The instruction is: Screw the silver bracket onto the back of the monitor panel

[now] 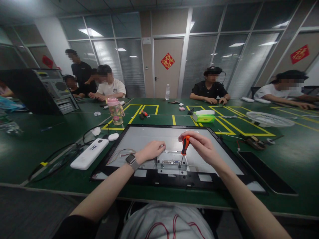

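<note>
A monitor panel [147,132] with a black frame and grey back lies flat on the green table before me. On its near middle sits a metal bracket [171,167] with a circuit board. My right hand [201,144] grips an orange and black screwdriver [185,145] by its handle, held nearly upright. Its thin shaft points down to the bracket's right side, and the tip seems to touch there. My left hand [154,149], a watch [131,160] on its wrist, rests beside the bracket's left edge. Its fingers are curled in, and whatever they hold is hidden.
Left of the panel lie a white power bank [89,153] and black cables [56,162]. A pink-lidded bottle [115,112] and a tissue pack [203,117] stand beyond it. At right lie a black phone-like slab [266,172] and a white fan grille [269,119]. Several people sit across the table.
</note>
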Available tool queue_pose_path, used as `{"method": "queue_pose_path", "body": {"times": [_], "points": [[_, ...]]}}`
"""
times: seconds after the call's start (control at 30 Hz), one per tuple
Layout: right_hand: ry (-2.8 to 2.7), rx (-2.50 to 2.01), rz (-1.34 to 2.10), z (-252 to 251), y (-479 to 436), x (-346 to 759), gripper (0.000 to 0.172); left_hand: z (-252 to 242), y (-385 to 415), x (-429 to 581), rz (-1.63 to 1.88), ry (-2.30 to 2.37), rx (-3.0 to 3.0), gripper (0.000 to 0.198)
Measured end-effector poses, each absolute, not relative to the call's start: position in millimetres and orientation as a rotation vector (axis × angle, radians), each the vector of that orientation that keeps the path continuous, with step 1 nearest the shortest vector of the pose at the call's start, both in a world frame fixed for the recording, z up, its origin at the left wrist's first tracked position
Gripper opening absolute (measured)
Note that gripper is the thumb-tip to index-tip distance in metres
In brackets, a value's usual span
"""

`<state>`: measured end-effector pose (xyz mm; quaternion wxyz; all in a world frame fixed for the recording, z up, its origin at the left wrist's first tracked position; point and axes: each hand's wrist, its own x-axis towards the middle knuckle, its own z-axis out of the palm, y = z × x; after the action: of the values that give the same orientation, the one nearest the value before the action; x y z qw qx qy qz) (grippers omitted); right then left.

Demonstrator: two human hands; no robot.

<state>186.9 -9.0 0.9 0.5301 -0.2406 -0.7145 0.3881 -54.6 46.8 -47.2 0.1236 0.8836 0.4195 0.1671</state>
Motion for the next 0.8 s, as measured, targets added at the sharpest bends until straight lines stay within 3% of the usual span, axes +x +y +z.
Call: {"method": "queue_pose_path", "body": {"times": [0.17, 0.27, 0.47, 0.67, 0.8], "points": [[-1.689, -0.601, 0.625, 4, -12, 186, 0.011, -45, 45, -54, 0.474, 1.223, 2.566, 0.025], [-1.763, -0.568, 0.775, 3, -11, 189, 0.025, -44, 44, -54, 0.474, 1.228, 2.557, 0.025], [-1.579, -0.565, 0.877, 0, -9, 186, 0.008, -45, 44, -54, 0.469, 1.228, 2.567, 0.026], [-1.466, -0.468, 1.278, -1, -11, 179, 0.021, -46, 46, -54, 0.471, 1.231, 2.576, 0.025], [-1.429, -0.471, 1.185, -3, -9, 179, 0.021, -48, 47, -55, 0.478, 1.211, 2.581, 0.026]]}}
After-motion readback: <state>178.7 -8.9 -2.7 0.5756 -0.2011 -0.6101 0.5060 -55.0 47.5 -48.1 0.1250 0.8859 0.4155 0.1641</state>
